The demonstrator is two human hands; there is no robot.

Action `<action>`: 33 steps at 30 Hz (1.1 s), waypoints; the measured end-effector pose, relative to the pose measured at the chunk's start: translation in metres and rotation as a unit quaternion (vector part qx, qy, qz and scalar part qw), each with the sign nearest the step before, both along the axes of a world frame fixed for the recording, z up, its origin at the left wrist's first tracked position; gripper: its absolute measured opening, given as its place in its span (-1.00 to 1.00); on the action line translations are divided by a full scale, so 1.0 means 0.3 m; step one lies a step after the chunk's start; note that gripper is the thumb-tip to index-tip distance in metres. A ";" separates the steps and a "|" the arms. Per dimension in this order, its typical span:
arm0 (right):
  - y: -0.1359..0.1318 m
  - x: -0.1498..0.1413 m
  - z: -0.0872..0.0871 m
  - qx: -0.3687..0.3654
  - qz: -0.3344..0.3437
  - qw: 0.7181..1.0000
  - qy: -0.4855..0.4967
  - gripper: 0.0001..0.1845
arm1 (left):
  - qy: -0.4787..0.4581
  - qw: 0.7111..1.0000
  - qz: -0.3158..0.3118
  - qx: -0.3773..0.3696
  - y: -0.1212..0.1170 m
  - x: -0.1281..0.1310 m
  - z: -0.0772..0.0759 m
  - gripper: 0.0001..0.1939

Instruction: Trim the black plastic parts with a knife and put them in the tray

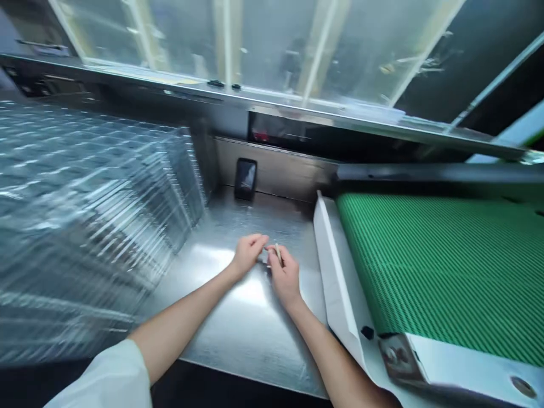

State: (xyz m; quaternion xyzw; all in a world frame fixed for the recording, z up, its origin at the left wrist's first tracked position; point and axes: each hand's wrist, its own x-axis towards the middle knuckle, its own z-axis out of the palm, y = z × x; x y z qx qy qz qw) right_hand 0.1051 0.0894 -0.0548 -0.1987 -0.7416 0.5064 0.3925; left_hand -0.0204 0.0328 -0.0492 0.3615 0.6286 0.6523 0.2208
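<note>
My left hand (249, 253) and my right hand (284, 275) meet over the middle of a steel worktop (242, 323). The right hand's fingers are curled round a small pale thin object (277, 251) that sticks up between them; I cannot make out what it is. The left hand's fingertips are pinched together and touch the right hand's fingers at that object. Both forearms are bare, and a white sleeve shows at my left elbow.
A tall stack of clear plastic trays (85, 226) fills the left side. A green ribbed conveyor belt (446, 266) with a white side rail (335, 272) runs along the right. A dark phone (245, 178) leans on the steel back wall. Clear machine guard panels (255, 45) rise behind.
</note>
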 end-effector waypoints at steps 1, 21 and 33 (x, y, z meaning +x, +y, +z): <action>-0.001 0.000 0.002 0.005 -0.003 1.000 0.001 -0.64 | 0.003 1.000 -0.006 -0.001 0.001 -0.001 -0.001 -0.39; 0.028 -0.045 -0.008 -0.233 0.003 0.967 0.099 -0.47 | -0.027 0.997 -0.067 0.025 0.020 -0.005 -0.020 -0.43; 0.031 -0.039 -0.005 -0.232 0.045 0.969 0.071 -0.50 | -0.154 0.978 -0.127 0.068 0.020 0.016 0.005 -0.54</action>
